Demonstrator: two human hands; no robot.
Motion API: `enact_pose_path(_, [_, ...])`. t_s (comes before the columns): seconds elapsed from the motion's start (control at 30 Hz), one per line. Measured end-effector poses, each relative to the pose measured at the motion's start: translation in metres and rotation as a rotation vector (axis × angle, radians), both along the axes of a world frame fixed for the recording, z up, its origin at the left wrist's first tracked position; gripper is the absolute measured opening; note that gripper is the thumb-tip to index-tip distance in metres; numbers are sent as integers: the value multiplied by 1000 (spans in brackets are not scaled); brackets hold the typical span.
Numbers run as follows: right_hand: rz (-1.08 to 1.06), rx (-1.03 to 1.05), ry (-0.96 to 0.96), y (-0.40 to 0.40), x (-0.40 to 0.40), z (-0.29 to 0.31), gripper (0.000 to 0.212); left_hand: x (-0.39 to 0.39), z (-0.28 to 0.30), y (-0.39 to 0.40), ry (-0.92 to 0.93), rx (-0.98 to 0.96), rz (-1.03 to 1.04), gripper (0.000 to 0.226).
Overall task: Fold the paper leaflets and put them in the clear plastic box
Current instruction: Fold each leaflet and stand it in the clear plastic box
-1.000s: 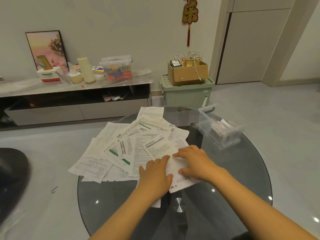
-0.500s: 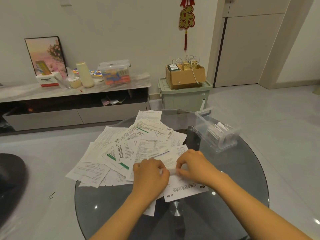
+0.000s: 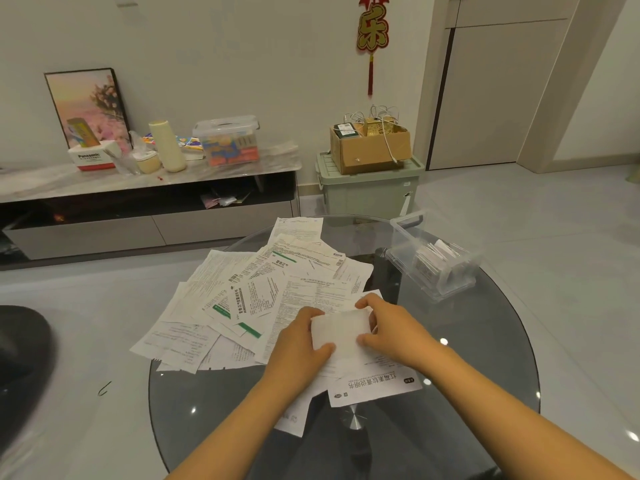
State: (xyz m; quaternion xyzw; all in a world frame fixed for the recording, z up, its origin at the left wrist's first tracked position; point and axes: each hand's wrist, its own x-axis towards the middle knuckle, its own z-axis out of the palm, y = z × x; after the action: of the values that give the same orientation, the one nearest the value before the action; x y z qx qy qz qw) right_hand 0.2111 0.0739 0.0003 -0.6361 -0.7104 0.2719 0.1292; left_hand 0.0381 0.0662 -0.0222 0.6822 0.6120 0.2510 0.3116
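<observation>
Far left on the round glass worktop (image 3: 214, 410): a loose spread of unfolded leaflets (image 3: 242, 299), overlapping, some hanging past the rim. Nearer the middle, left hand (image 3: 298, 344) — grip closed on the left edge of a small folded leaflet (image 3: 341, 332), thumb on top, fingers curled behind. Folded leaflet held just above the pile, blurred, print unreadable. Just right of it, right hand (image 3: 391, 329) — grip closed on the opposite edge, thumb low, index finger along the top corner. Below both hands, one flat leaflet with a large heading (image 3: 375, 388), lying upside down to the camera. Farther right, well apart from the hands, clear plastic box (image 3: 446, 282) near the worktop's far edge, lid open, holding several folded leaflets standing on edge.
</observation>
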Motion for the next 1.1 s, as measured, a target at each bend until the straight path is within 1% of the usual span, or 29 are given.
enact_pose_path(0.07, [-21, -9, -4, 1, -3, -6, 60, -1, -6, 2, 29, 19, -16, 64])
enact_pose_path(0.13, [-30, 3, -19, 2, -4, -9, 64, -1, -8, 4, 56, 46, -40, 72])
enact_pose_path(0.17, [-22, 24, -43, 3, -4, -9, 61, -1, -9, 5, 70, 72, -57, 71])
enact_pose_path(0.23, [22, 91, -114, 3, -4, -10, 49, -3, -10, 7, 139, 148, -105, 58])
enact_pose_path(0.3, [92, 138, -185, 2, -4, -10, 39, -5, -9, 7, 283, 230, -193, 42])
enact_pose_path(0.37, [173, 123, -235, 2, -4, -11, 42, -6, -10, 7, 394, 245, -279, 43])
enact_pose_path(0.47, [227, 82, -271, 0, -3, -8, 50, -6, -12, 6, 419, 249, -312, 50])
enact_pose_path(0.63, [239, 129, -320, -1, -2, -7, 39, -5, -11, 7, 437, 305, -337, 39])
enact_pose_path(0.73, [220, 173, -308, -3, -1, -2, 29, -6, -9, 7, 366, 323, -325, 29])
enact_pose_path(0.8, [207, 190, -272, -4, 0, 1, 28, -7, -9, 7, 296, 328, -305, 24])
enact_pose_path(0.93, [115, 190, -126, -3, 1, 1, 22, -5, -5, 5, 163, 316, -227, 14])
enact_pose_path(1.03, [-6, 190, 42, -1, 3, 0, 16, -2, 5, 3, -82, 220, -53, 11])
enact_pose_path(1.1, [-97, 182, 181, 0, 5, 2, 14, -2, 11, 2, -227, 153, 36, 13])
